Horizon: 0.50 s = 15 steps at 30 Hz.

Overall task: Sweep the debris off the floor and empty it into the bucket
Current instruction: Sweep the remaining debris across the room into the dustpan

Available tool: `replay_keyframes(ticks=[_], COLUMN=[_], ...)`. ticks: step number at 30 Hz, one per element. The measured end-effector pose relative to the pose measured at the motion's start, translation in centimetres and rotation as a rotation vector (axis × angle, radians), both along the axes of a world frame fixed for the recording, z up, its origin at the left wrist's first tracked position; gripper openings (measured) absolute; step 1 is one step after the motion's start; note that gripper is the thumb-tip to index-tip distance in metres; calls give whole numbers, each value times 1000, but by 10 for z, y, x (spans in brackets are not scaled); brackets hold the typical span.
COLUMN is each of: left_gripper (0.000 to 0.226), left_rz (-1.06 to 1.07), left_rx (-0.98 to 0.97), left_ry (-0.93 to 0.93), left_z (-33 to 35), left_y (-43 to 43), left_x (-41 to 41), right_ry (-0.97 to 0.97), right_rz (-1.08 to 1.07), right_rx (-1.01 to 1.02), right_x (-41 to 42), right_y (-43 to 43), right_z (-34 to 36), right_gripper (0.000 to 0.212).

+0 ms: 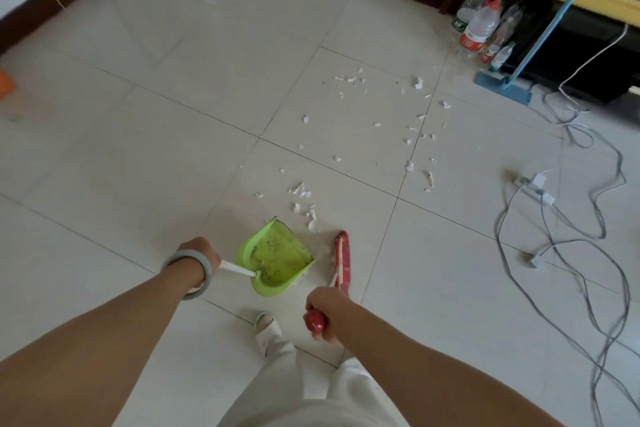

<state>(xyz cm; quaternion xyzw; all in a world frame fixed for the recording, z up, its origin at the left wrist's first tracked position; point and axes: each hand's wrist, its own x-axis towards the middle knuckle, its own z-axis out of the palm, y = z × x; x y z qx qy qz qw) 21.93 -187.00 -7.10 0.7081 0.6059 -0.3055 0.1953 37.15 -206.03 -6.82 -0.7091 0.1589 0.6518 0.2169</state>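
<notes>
FLOOR: pale tiles (173, 149), dark grout lines | ahead of you: white paper debris (300, 190) scattered across several tiles | by your feet: green dustpan (275, 258), red broom (342, 258) head just beside it | your right: plastic bottles (479, 26), blue mop (502, 88), power strip (533, 189), loose cables (498, 236)

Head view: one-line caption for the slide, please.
Left hand holds a green dustpan by its handle, right hand grips a red broom beside it, white scraps strewn over the tiled floor.

L hand (202, 255) grips green dustpan (275, 258) handle, R hand (327, 314) red broom (342, 258); paper scraps (381, 121) ahead, prob tissue
</notes>
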Motion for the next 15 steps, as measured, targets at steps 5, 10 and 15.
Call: replay_keyframes(ticks=[5, 10, 15], left_gripper=[32, 30, 28], left_rz=[8, 26, 88], left_rx=[-27, 24, 50], left_ry=[32, 45, 26], left_z=[-3, -6, -6], left_y=[36, 61, 75], left_x=[-51, -94, -113], right_ry=[26, 36, -42], right_rz=[-13, -123, -94], right_rx=[42, 133, 159], right_x=[-46, -73, -84], right_y=[49, 78, 85], right_z=[-2, 0, 8], right_gripper=[16, 25, 24])
